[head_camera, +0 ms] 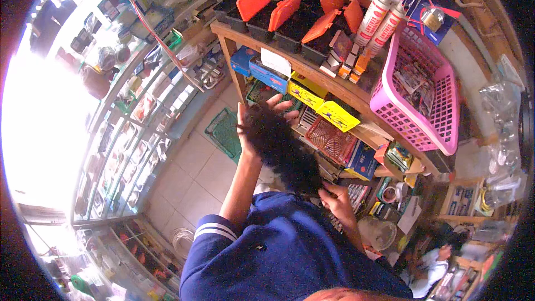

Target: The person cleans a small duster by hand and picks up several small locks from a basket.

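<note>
A black, fluffy duster [284,150], apparently of feathers, lies diagonally in front of my chest. My right hand [337,202] is closed around its near end; the handle itself is mostly hidden. At the far end, my left hand [248,138] is palm up against the fluff, with thumb and fingers spread on either side. The fluff covers most of that palm. Just beyond the left fingers stands a wooden shelf unit [228,50]. Yellow boxes [305,95] bearing writing and a red plastic basket [330,140] sit on its lower level.
Along the shelf top are black bins with raised orange lids [286,6], sealant cartridges [372,16] and a pink basket [413,121]. A green basket [223,131] is on the tiled floor [192,179]. Glass display shelves [138,133] line the left. Another person [432,263] is at lower right.
</note>
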`<state>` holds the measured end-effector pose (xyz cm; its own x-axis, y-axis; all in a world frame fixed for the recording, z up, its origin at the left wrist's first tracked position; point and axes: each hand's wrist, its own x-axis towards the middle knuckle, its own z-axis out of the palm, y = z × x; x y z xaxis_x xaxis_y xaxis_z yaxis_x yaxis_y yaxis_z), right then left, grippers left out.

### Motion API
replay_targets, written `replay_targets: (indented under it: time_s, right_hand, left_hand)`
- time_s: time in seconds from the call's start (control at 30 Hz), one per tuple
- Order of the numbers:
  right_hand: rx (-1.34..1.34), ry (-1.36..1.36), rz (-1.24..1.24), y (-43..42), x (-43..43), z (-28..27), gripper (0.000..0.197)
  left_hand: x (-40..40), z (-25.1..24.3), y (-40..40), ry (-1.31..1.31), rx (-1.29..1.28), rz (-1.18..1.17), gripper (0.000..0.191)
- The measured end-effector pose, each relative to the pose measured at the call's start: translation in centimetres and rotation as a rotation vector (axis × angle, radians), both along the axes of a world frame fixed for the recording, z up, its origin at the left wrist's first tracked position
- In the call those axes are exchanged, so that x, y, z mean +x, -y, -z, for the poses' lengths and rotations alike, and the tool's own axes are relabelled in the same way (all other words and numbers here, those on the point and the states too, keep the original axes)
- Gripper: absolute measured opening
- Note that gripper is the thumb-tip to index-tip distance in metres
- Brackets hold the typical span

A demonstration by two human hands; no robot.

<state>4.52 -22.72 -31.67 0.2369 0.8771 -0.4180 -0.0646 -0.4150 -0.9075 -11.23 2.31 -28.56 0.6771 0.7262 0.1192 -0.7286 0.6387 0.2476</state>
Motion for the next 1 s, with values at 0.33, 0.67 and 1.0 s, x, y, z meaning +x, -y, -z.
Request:
replay_targets:
  time_s: [0.33,0.67,1.0]
  right_hand:
    - [0.010,-0.085,0.157,0.1,0.3,0.9,0.019]
    - [-0.093,-0.123,-0.034,0.2,0.9,0.1,0.019]
    - [0.025,0.321,-0.023,2.3,2.7,8.4,0.016]
  left_hand:
    - [0.6,-1.3,0.9,-0.070,-0.276,-0.129,0.088]
    - [-0.2,-0.7,0.5,-0.003,0.067,0.058,0.081]
    - [1.4,-1.9,2.0,-0.095,-0.073,-0.079,0.078]
